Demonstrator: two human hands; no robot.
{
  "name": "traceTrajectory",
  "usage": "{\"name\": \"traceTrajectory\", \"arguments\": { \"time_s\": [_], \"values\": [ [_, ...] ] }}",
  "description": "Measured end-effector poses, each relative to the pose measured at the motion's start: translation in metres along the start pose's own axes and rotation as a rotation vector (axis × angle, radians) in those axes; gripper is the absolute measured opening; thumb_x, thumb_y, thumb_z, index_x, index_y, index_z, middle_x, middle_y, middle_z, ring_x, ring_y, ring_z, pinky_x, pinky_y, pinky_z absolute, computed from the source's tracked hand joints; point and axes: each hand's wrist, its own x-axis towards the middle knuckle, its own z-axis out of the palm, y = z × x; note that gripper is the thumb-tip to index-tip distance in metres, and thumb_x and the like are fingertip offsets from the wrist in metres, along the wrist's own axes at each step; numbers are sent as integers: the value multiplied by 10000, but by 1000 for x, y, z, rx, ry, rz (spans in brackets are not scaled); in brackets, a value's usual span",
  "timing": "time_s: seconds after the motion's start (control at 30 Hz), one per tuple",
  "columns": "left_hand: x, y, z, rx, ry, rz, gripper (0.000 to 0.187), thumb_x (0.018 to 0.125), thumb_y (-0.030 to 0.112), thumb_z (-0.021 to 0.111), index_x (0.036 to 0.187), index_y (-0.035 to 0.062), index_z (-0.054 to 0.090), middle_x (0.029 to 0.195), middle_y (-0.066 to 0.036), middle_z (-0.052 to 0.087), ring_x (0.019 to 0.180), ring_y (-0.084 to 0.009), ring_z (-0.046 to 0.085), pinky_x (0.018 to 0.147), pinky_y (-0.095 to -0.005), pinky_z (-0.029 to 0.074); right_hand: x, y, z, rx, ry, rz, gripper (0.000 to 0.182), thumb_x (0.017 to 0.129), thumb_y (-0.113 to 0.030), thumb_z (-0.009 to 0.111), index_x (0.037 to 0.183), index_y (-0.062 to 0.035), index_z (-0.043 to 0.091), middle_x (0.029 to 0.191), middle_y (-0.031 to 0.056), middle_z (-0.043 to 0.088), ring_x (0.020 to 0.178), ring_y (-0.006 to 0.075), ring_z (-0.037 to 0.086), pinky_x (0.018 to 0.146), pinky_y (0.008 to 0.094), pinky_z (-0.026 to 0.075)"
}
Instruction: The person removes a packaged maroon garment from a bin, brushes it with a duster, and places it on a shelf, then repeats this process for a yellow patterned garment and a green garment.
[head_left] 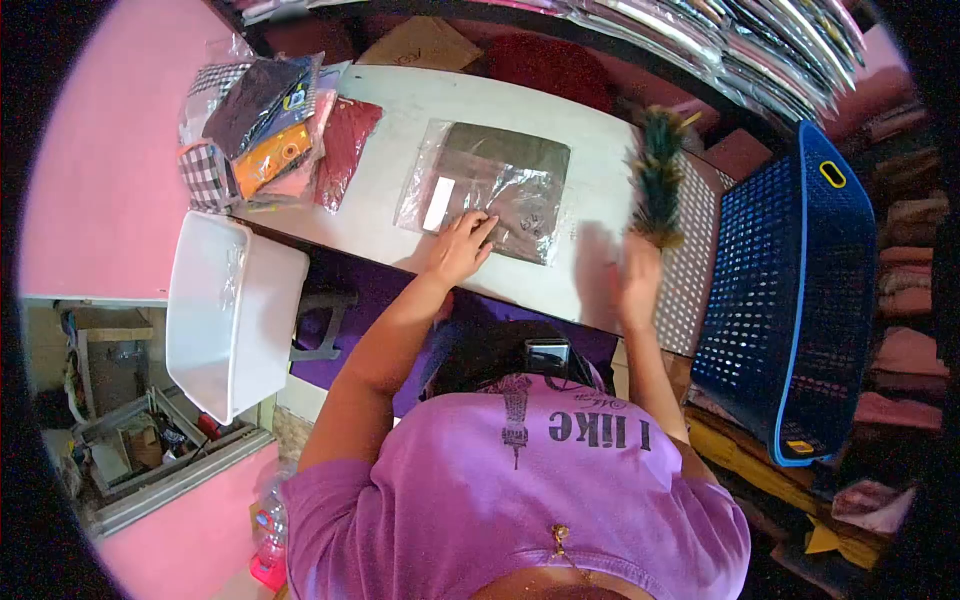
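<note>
A folded dark brown garment in clear plastic point(515, 165) lies flat on the white table point(400, 110), with a white label near its left edge. My left hand point(465, 245) rests on the lower edge of this package, palm down and fingers slightly bent, holding nothing. To the right, my right hand point(637, 275) is closed and blurred by motion. It grips a feather duster point(657, 175), whose dark green feathers point away from me above the table's right end.
Bagged garments point(260, 130) pile up at the table's left end, beside a red package point(345, 150). A white bin point(235, 310) stands at the left. A blue basket point(835, 300) sits at the right. Plastic-wrapped packages point(700, 50) fill a shelf behind.
</note>
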Motion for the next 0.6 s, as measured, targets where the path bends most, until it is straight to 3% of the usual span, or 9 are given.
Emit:
{"name": "traceTrajectory", "arguments": {
  "time_s": [0.07, 0.1, 0.17, 0.3, 0.33, 0.4, 0.47, 0.6],
  "values": [
    [5, -3, -14, -5, -54, 19, 456, 795, 181, 607, 1242, 148, 525, 1223, -81, 468, 1129, -289, 440, 972, -435, 343, 12, -42, 12, 270, -258, -150, 513, 662, -117, 673, 1137, 2, 521, 1094, 159, 573, 1039, 341, 518, 930, 449, 390],
    [7, -8, -17, 1, -54, 29, 456, 795, 181, 607, 1242, 148, 525, 1223, -81, 468, 1129, -289, 440, 972, -435, 343, 16, -59, 19, 281, -273, -282, 540, 657, -140, 694, 1150, -7, 517, 1107, 142, 569, 1069, 331, 512, 964, 437, 378],
    [9, -21, -25, 192, 79, 203, 428, 801, 164, 600, 1225, 177, 540, 1218, -56, 473, 1174, -266, 420, 1009, -424, 312, 22, -75, 38, 253, -335, -328, 550, 656, -136, 703, 1160, -18, 518, 1141, 126, 558, 1082, 310, 511, 967, 411, 392],
    [16, -69, -41, 56, -116, 84, 443, 788, 97, 547, 1225, 173, 539, 1265, -87, 481, 1200, -260, 432, 1023, -386, 332, 24, -55, 75, 233, -321, -262, 489, 680, -128, 687, 1136, -29, 543, 1131, 122, 573, 1063, 292, 531, 930, 377, 432],
    [16, -86, -52, 189, -121, 160, 484, 776, 44, 495, 1244, 166, 521, 1314, -81, 466, 1195, -260, 449, 1011, -365, 352, 24, -53, 77, 254, -303, -262, 453, 690, -129, 680, 1116, -33, 559, 1117, 116, 584, 1032, 284, 549, 902, 367, 450],
    [15, -112, -70, 133, -157, 162, 497, 771, 19, 477, 1245, 163, 519, 1330, -62, 458, 1198, -247, 450, 1011, -365, 352, 26, -49, 80, 267, -286, -250, 379, 711, -136, 665, 1071, -41, 592, 1081, 97, 612, 958, 272, 586, 853, 353, 479],
    [17, -126, -83, 117, -211, 201, 557, 749, -37, 448, 1266, 166, 497, 1375, -9, 425, 1214, -208, 442, 1012, -363, 339, 28, -48, 84, 280, -336, -197, 380, 711, -137, 664, 1073, -44, 592, 1087, 94, 609, 957, 270, 586, 857, 351, 478],
    [28, -134, -95, 168, -349, 286, 638, 722, -70, 425, 1311, 174, 446, 1379, -6, 424, 1231, -185, 422, 1004, -366, 301, 41, -57, 70, 290, -378, -185, 358, 716, -110, 654, 1065, -50, 602, 1084, 78, 617, 963, 262, 586, 869, 340, 473]
  ]
}}
